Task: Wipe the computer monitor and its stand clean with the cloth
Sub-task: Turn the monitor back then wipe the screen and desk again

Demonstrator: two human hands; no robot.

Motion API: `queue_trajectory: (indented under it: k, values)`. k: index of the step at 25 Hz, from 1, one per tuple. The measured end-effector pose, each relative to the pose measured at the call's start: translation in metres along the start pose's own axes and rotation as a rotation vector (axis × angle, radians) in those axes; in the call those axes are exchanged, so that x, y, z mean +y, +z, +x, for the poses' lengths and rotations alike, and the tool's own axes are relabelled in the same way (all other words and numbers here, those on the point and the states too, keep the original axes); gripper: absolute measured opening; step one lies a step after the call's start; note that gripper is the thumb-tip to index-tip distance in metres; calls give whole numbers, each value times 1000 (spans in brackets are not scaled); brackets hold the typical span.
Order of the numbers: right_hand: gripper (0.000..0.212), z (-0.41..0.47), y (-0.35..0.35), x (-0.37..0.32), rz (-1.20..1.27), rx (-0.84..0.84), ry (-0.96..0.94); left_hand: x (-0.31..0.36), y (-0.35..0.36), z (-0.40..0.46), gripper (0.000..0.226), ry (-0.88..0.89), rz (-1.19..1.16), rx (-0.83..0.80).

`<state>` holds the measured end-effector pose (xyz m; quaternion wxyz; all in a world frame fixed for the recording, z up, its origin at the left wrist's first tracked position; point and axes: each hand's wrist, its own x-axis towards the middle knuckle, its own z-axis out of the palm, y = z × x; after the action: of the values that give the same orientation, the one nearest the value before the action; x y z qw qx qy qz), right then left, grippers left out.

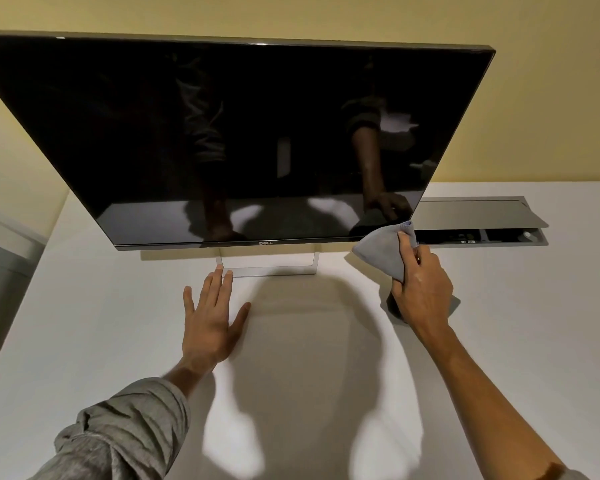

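White counter (118, 323), matte, under a yellow wall (326, 15). Shadows of head and arms across the middle, with bright patches between them. Set into the counter at right, behind the screen's corner, a grey hatch (471, 216) with its lid up (dark cavity beneath, contents too small to tell). At far left, a lower grey surface past the counter's edge.

Monitor (222, 133) standing near the back, switched off, glass dark and glossy, mirroring both arms and the cloth. Thin silver rim, logo at the bottom centre. Beneath it the stand (274, 271), an open silver frame resting on the counter.

Left hand (210, 323) flat on the counter, fingers straight and spread, holding nothing; the two longest fingertips just touching the stand's front left corner. Grey sleeve (118, 434) rolled up on that forearm.

Right hand (423, 289) raised at the monitor's lower right corner, fingers curled round a grey cloth (381, 254), forefinger stretched along it. Cloth bunched into a rough triangle, upper tip meeting the screen's bottom right corner. Right forearm bare.
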<state>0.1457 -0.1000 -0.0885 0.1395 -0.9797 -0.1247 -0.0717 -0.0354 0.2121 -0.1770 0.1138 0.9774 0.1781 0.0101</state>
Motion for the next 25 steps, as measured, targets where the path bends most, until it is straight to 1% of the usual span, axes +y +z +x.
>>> queue_trajectory:
  k: [2, 4, 6, 7, 9, 12, 14, 15, 19, 21, 22, 23, 25]
  values:
    - [63, 2, 0, 3, 38, -22, 59, 0, 0, 0, 72, 3, -10, 3]
    - [58, 5, 0, 3, 97, 1, 95, 0, 0, 0, 72, 4, -6, -2]
    - [54, 2, 3, 4, 97, 40, 25, 0, 1, 1, 72, 1, 1, -3]
    - [57, 0, 5, 4, 101, 59, -16, 0, 1, 1, 72, -1, 0, -4]
    - [62, -3, 10, 5, 132, 59, -26, 0, 0, 1, 73, -3, 3, -9]
    - [62, -2, 6, 1, 128, -18, 4, 1, 0, 2, 74, -7, 5, -9]
    - [68, -2, 2, -1, 142, -109, 35, 1, 0, 2, 75, -4, 1, -8]
    - [71, -3, 0, -3, 159, -126, 38, 1, 0, 2, 75, -3, 1, -8]
    - [72, -6, 2, -26, 118, -192, -88, 2, 0, 1, 75, 3, 3, 2]
    - [68, -4, 5, -30, 124, -256, -38, 2, 0, 2, 75, 7, -5, 3]
    - [64, -2, 3, -29, 150, -282, 43, 2, 0, 2, 74, 9, -8, 6]
    - [62, -2, 1, -24, 138, -255, 91, 1, 0, 1, 73, 10, -6, 10]
    - [69, -5, -2, -9, -36, -131, 0, 1, 0, 1, 72, 10, -2, 16]
